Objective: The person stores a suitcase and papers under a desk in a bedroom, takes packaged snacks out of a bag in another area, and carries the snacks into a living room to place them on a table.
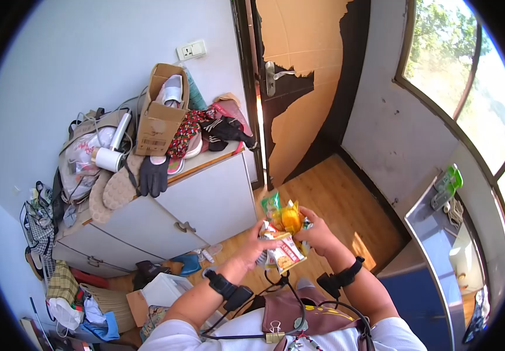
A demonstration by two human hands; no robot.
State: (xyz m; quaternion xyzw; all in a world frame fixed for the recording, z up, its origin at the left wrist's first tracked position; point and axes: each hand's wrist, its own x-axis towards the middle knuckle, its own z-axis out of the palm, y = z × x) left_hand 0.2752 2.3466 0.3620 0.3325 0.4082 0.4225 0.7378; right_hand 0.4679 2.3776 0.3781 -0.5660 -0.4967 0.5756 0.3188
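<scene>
Between my two hands, in front of my body, is a bunch of small snack packets. A white and red packet (286,255) with food pictured on it hangs lowest, a yellow packet (290,217) is above it, and a green packet (270,202) sticks up at the top left. My left hand (256,245) grips the bunch from the left side, its fingers partly behind the packets. My right hand (318,233) closes on the bunch from the right. Both wrists wear black straps with a small device.
At left stands a white cabinet (206,205) loaded with a cardboard box (162,114), a hair dryer (108,158), insoles (121,182), a dark glove (154,175) and clothes. A peeling door (299,76) is ahead. At right is a desk (425,216) by a window.
</scene>
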